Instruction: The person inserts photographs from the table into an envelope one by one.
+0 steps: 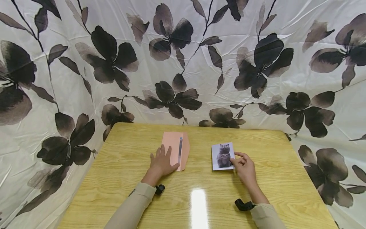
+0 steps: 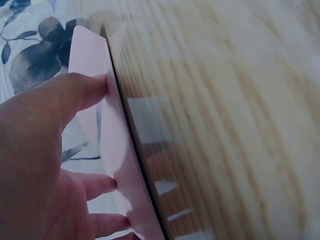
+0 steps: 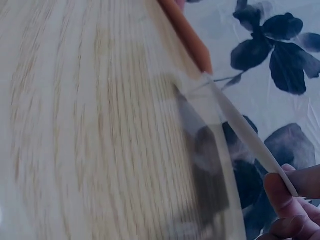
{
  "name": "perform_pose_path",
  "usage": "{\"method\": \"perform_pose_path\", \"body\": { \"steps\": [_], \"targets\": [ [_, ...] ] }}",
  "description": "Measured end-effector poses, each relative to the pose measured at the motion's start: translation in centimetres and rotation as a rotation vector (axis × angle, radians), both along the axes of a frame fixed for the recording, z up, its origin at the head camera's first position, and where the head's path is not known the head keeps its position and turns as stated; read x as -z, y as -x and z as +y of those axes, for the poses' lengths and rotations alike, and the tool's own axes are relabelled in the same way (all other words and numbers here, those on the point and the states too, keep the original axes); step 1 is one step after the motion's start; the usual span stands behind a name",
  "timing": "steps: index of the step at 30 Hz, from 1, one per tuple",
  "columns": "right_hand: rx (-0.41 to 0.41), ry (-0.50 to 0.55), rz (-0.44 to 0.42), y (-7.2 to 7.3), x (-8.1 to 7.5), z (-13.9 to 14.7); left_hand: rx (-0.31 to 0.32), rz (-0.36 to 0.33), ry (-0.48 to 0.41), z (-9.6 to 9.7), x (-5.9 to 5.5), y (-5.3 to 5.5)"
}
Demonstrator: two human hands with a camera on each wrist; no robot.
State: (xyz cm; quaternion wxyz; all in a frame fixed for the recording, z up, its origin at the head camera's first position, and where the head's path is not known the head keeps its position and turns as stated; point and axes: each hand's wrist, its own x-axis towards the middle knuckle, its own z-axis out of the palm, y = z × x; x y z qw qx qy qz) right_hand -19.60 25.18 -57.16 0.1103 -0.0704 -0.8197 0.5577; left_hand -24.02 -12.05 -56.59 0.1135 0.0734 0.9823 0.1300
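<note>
A pink envelope (image 1: 171,140) with its flap unfolded to the right lies on the wooden table, a dark strip (image 1: 180,148) running along it. My left hand (image 1: 162,162) rests on its lower left part with fingers spread; in the left wrist view the thumb and fingertips touch the pink paper. To the right, my right hand (image 1: 245,168) pinches the right edge of a white card (image 1: 214,160) with a grey cat pictured on it. Seen edge-on in the right wrist view, the card (image 3: 245,130) is tilted up off the table, between thumb and fingers.
The yellow wood-grain table (image 1: 137,140) is glossy, with a bright light reflection near its front. Behind it and at both sides hangs a white cloth (image 1: 211,79) printed with dark flowers. Black wrist devices (image 1: 243,205) are strapped at both cuffs.
</note>
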Motion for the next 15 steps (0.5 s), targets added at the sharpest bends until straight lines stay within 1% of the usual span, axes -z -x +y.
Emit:
{"method": "perform_pose_path", "body": {
  "steps": [4, 9, 15],
  "targets": [
    [-0.012, 0.014, 0.014, 0.4, 0.0, -0.8, -0.001, -0.001, -0.008, 0.0, 0.0, 0.1],
    [-0.040, 0.056, 0.043, 1.0, -0.1, -2.0, 0.000, -0.001, -0.002, 0.0, -0.1, 0.2],
    [-0.064, 0.078, 0.079, 1.5, -0.2, -3.5, -0.002, 0.001, -0.011, 0.0, -0.2, 0.0]
  ]
}}
